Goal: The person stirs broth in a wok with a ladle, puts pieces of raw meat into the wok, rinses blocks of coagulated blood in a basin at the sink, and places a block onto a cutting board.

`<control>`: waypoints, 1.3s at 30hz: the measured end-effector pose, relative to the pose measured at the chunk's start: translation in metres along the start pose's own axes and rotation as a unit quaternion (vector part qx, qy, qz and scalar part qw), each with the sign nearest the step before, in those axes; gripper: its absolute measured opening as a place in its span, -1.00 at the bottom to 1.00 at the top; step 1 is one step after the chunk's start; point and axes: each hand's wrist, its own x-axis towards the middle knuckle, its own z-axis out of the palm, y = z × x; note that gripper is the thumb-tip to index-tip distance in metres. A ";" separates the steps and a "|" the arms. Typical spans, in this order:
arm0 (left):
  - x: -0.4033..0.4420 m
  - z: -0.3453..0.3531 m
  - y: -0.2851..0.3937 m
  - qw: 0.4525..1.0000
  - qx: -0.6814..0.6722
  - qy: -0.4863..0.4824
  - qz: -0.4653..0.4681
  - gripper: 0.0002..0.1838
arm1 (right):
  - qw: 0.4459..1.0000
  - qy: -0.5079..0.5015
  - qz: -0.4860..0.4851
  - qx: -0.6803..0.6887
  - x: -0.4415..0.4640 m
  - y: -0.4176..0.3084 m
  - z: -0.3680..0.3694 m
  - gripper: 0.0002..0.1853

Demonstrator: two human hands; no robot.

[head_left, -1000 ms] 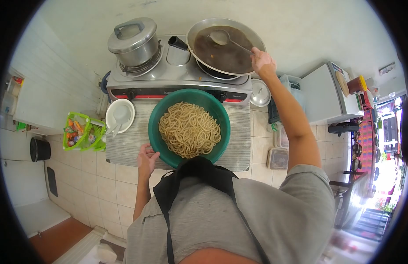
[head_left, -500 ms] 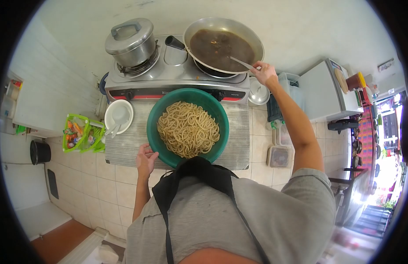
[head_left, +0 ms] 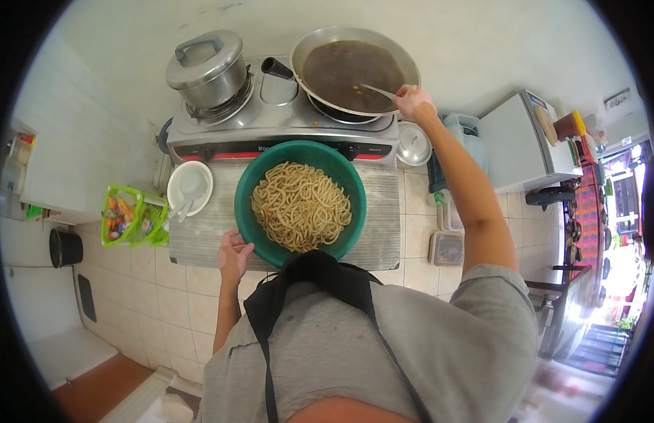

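Observation:
My right hand [head_left: 414, 103] is closed around a slim grey-handled cooking utensil [head_left: 378, 91]. Its far end dips into brown sauce [head_left: 344, 67], so its shape is hidden. The sauce fills a wide wok-like pan [head_left: 410, 56] on the right burner, with a few small orange bits near the utensil. My left hand [head_left: 233, 255] is at the lower left rim of a green basin [head_left: 355, 185], fingers curled and thumb toward the basin. A thin pale line shows at its fingers; I cannot make out what it is. Thick pale noodles [head_left: 300, 206] lie in the basin.
A lidded pot [head_left: 207, 74] sits on the left burner of the gas stove [head_left: 270, 127]. Left of the basin stands a white bowl [head_left: 204, 173] holding a ladle [head_left: 193, 187]. A metal lid [head_left: 414, 144] is right of the stove, and a green basket [head_left: 115, 237] is at the left.
My right hand has shifted slightly left and up, moving the utensil through the sauce. The bits on the sauce have moved. My left hand stays by the basin.

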 end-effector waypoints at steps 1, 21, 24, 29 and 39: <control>0.000 0.000 -0.001 1.000 -0.004 -0.002 0.000 -0.39 | 1.000 0.002 0.016 0.009 0.007 -0.004 0.002 -0.65; 0.002 -0.001 -0.005 1.000 -0.013 0.002 0.001 -0.41 | 0.986 0.005 -0.062 0.153 -0.023 -0.028 0.036 -0.67; 0.001 0.000 -0.004 1.000 -0.024 0.004 0.000 -0.41 | 0.985 -0.010 -0.060 0.161 -0.034 -0.029 0.032 -0.68; 0.002 0.000 -0.007 1.000 -0.030 -0.002 0.002 -0.41 | 0.984 -0.039 -0.052 0.169 -0.052 -0.029 0.021 -0.68; 0.002 0.000 -0.005 1.000 -0.011 0.001 0.000 -0.41 | 0.990 0.031 -0.115 0.079 -0.070 -0.011 0.016 -0.69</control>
